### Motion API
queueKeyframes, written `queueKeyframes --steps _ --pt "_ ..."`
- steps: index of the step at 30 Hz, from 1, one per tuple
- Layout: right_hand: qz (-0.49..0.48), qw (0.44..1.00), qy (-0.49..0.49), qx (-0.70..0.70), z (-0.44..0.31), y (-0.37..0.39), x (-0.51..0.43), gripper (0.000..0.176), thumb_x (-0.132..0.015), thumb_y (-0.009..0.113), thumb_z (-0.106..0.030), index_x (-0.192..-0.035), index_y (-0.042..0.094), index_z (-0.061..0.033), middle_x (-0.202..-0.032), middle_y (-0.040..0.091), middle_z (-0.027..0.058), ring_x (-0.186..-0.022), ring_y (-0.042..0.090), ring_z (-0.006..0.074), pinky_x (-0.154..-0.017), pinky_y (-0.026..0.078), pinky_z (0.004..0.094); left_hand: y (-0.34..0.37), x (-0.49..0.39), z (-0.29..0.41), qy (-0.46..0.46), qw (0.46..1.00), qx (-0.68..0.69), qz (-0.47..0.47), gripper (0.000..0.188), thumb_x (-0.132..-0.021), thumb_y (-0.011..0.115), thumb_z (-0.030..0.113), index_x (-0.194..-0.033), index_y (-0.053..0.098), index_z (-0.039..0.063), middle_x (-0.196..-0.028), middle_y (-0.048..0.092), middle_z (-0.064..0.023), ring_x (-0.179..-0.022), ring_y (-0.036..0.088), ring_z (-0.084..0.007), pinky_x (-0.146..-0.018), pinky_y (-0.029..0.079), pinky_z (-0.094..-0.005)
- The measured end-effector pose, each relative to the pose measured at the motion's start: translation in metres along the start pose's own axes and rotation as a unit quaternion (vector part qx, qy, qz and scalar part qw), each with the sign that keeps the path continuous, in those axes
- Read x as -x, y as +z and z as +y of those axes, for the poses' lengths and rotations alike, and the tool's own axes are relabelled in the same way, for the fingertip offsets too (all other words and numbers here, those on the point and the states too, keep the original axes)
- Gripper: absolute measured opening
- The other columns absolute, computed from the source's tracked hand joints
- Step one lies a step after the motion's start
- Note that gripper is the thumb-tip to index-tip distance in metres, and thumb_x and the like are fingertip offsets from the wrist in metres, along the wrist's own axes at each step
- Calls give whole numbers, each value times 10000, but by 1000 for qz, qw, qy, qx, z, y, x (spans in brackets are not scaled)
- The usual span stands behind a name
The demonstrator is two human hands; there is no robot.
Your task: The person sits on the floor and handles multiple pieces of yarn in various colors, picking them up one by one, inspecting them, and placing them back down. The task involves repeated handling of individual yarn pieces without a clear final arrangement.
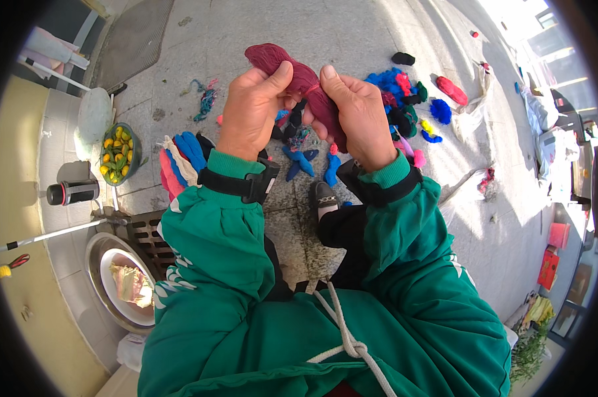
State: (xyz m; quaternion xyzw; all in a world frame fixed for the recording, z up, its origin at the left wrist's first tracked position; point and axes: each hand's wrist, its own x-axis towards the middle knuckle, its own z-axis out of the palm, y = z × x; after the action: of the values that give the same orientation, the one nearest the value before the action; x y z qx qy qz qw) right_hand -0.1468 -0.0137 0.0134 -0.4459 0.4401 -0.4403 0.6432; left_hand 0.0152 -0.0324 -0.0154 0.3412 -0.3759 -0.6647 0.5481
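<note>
A dark red skein of yarn (pixel 301 82) is stretched between my two hands above the paved ground. My left hand (pixel 257 106) grips its upper left end, thumb on top. With thumb and fingers, my right hand (pixel 356 109) pinches the skein near a thin pinkish tie around it; the lower end hangs down past those fingers. Below lie blue yarn pieces (pixel 299 161) and a heap of blue, green and black yarn (pixel 391 82), partly hidden by my right hand. Several folded skeins (pixel 187 154) in blue, cream and pink lie left of my left wrist.
At left stand a basin of yellow fruit (pixel 118 154), a black flask (pixel 73 192) and a metal basin (pixel 93 253) holding a white bowl. A floor grate (pixel 152 238) is beside them. On the right are a red skein (pixel 451 90), a blue pompom (pixel 441 111) and plastic bags (pixel 472 116).
</note>
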Motion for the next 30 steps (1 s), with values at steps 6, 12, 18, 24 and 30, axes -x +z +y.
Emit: queueKeyframes --steps 6,12,18,24,30 --pt "-43 998 2 -39 1 -3 1 355 -1001 461 -283 -914 615 25 -718 645 94 -480 530 92 -399 397 210 2 -1 0 1 1000 -24 6 307 -959 562 313 -913 612 14 -834 638 -80 -696 548 -158 -642 422 -300" --pt "-33 999 -7 -28 9 -3 -3 184 -928 533 -122 -950 610 43 -683 628 93 -505 545 114 -446 433 243 3 -2 0 -15 999 -37 31 326 -961 550 345 -935 608 25 -859 644 -68 -747 579 -154 -653 436 -294" --pt "11 998 -28 -59 8 -4 -3 114 -873 590 -3 -959 586 73 -789 665 131 -640 656 163 -561 535 251 3 2 4 4 994 -109 -30 198 -856 662 139 -987 588 10 -909 650 -79 -770 611 -153 -655 481 -289" --pt "16 999 -31 -36 10 -7 -5 101 -834 652 -6 -888 592 56 -760 666 120 -646 651 145 -558 526 235 7 4 5 -13 996 -86 -9 233 -776 687 66 -984 598 12 -865 658 -60 -748 625 -124 -611 487 -252" --pt "66 990 -99 76 17 -10 -5 80 -787 707 -12 -794 639 31 -726 662 78 -612 594 90 -527 474 217 8 5 6 -12 989 -148 15 218 -763 668 40 -968 600 13 -863 655 -53 -718 608 -114 -589 472 -246"
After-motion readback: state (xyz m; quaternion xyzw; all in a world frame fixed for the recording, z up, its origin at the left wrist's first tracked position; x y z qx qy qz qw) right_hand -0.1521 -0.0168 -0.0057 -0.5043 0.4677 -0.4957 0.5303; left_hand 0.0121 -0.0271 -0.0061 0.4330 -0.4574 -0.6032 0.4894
